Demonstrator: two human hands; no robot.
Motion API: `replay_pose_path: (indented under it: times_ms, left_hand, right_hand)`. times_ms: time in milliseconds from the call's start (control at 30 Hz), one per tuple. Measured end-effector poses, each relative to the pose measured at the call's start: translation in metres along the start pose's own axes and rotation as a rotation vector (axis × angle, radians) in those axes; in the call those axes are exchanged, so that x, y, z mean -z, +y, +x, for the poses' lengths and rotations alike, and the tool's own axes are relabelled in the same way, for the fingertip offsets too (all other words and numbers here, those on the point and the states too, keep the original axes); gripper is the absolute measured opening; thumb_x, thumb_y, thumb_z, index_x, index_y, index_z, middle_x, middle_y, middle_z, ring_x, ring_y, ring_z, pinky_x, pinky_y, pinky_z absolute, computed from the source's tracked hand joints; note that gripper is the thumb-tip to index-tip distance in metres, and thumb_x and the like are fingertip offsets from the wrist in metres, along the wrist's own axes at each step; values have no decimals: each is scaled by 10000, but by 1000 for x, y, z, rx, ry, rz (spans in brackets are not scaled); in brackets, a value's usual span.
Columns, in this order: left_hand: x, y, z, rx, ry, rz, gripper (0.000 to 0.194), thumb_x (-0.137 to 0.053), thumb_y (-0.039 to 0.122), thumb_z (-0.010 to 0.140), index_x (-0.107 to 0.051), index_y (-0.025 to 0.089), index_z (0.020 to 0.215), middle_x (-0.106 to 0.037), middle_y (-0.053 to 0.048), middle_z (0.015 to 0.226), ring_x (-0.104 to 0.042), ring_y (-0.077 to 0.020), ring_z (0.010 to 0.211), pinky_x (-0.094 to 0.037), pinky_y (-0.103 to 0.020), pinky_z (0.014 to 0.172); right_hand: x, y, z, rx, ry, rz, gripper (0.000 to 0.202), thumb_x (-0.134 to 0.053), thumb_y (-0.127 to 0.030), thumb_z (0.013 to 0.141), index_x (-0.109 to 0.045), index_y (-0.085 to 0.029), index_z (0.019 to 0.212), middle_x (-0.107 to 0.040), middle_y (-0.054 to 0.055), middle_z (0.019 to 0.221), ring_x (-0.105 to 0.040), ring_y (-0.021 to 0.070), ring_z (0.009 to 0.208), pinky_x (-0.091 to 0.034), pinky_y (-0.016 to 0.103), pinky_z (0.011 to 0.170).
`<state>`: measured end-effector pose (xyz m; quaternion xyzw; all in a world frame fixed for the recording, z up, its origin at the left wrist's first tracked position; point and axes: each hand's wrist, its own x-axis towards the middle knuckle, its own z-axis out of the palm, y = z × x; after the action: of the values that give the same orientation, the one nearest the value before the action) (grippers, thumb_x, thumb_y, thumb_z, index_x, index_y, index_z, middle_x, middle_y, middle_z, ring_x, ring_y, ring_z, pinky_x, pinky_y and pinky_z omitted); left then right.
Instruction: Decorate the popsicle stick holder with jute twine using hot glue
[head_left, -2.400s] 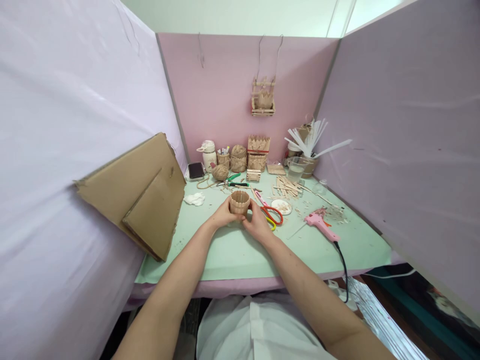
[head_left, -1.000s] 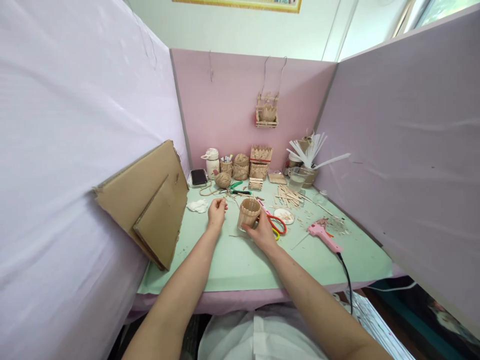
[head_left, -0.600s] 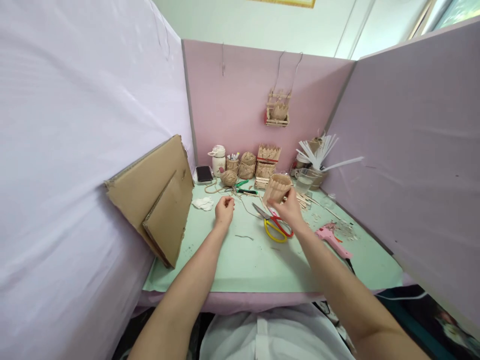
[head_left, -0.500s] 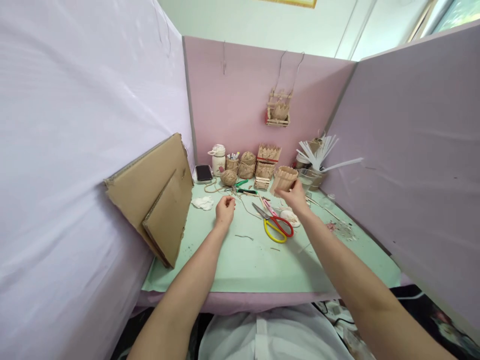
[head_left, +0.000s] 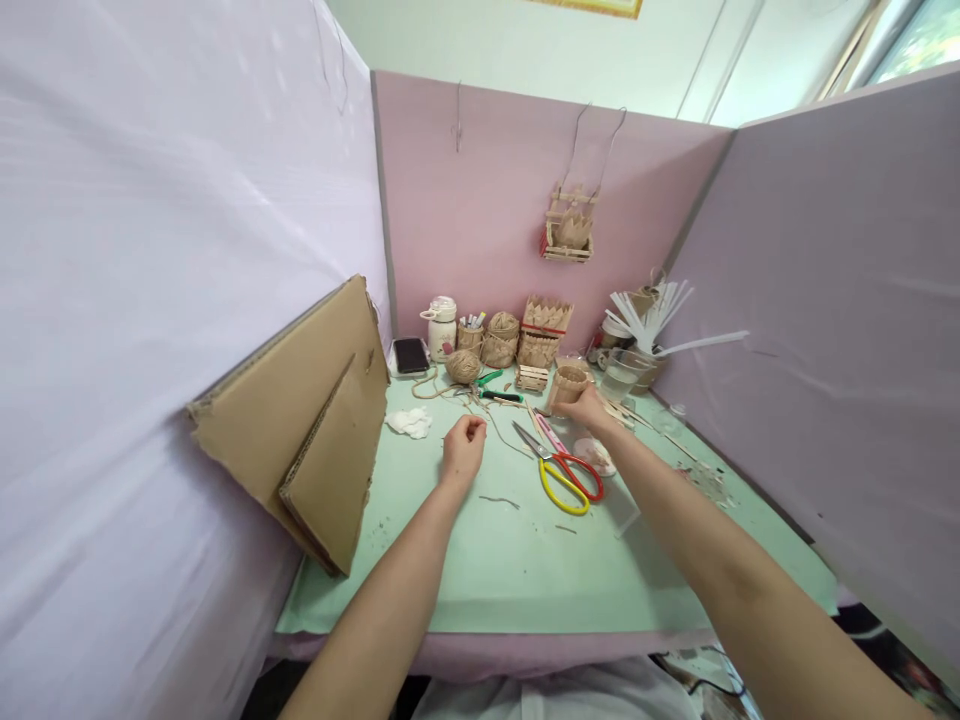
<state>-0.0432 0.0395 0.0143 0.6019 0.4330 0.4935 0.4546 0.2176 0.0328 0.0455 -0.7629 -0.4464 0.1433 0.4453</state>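
My right hand (head_left: 590, 408) grips a small cup made of light wooden sticks (head_left: 568, 383) by its lower right side. The cup stands about upright at the table's back, right of a little slatted wooden piece (head_left: 532, 377). My left hand (head_left: 464, 446) is closed in a pinch over the middle of the table; whatever its fingers hold, if anything, is too small to make out. Between my forearms lie scissors with red and yellow handles (head_left: 564, 492) and a pink cutter (head_left: 551, 432). Behind my left hand are green-handled pliers (head_left: 501, 396) and a ball of twine (head_left: 463, 366).
Cardboard sheets (head_left: 300, 420) lean against the left partition. A crumpled tissue (head_left: 409, 423), a phone (head_left: 411, 355) and a white bottle (head_left: 442, 330) sit at the back left. White strips (head_left: 651, 318) stick up from a container near a clear cup (head_left: 619, 375). A wooden hanging piece (head_left: 570, 230) is on the back wall.
My right hand has lowered the stick cup toward the back of the table, and the cup is less tilted. My left hand stays closed. The camera view has shifted slightly.
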Motion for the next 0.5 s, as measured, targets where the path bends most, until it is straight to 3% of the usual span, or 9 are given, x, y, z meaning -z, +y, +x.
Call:
replay_pose_path:
  times_ms: [100,200,267,367,500]
  left_hand:
    - [0,0,-1,19,-1,-14,116,-537,301,758,-579,193,775,-601,-14,725,-539,-149,678,-420,-274,666]
    - [-2,3,-3,37,-8,-15,128,-546,321,758,-580,199,768,-602,-16,719,-538,-156,675,-418,-280,664]
    - [-3,5,-4,46,-36,13,135,-550,337,761,-586,207,767,-604,-16,721,-540,-160,676,-415,-281,654]
    - [-4,8,-6,48,-68,93,132,-534,331,775,-588,213,748,-605,-12,712,-536,-161,666,-407,-278,642]
    - [-5,7,-6,37,-121,190,148,-498,333,802,-594,221,786,-613,-10,741,-531,-161,663,-397,-276,631]
  right_hand:
    - [27,-11,16,30,-40,54,721,-798,-252,517,-502,-140,1164,-623,158,1119,-614,261,971,-519,337,772]
    - [50,-23,46,41,10,-9,532,-758,-312,606,-587,-136,1078,-638,159,1111,-607,265,1000,-489,363,834]
    - [54,-30,71,10,-41,-22,350,-714,-307,664,-632,-135,957,-669,137,1027,-630,229,913,-498,337,784]
    - [39,-35,109,-162,-225,23,155,-690,-259,698,-633,-122,740,-685,115,784,-620,165,642,-493,285,603]
    - [2,-24,147,-299,-375,-136,212,-748,-246,637,-596,-118,561,-591,60,516,-531,144,469,-433,271,462]
